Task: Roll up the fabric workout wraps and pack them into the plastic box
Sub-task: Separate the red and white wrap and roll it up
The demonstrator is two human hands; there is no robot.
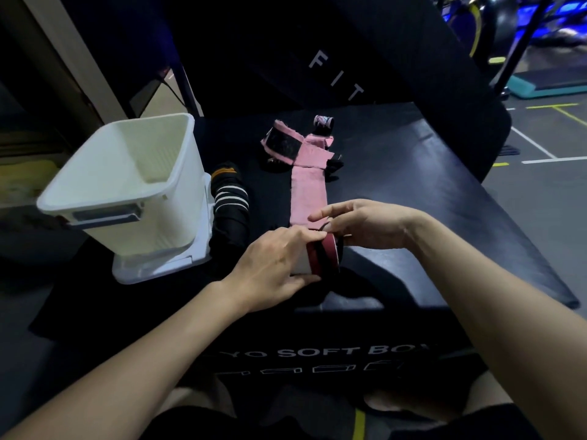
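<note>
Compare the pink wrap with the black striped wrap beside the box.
The pink wrap lies stretched out along the black soft box, its near end being rolled by the left hand and right hand; the black striped wrap lies bunched and untouched next to the white plastic box. The pink wrap is plain pink with a dark patch at its far end; the other is black with white stripes. Neither is in the box yet.

The long fabric wrap (308, 188) was pink; the rolled fabric wrap (229, 198) black, white-striped; the plastic box (127, 198) white.
</note>
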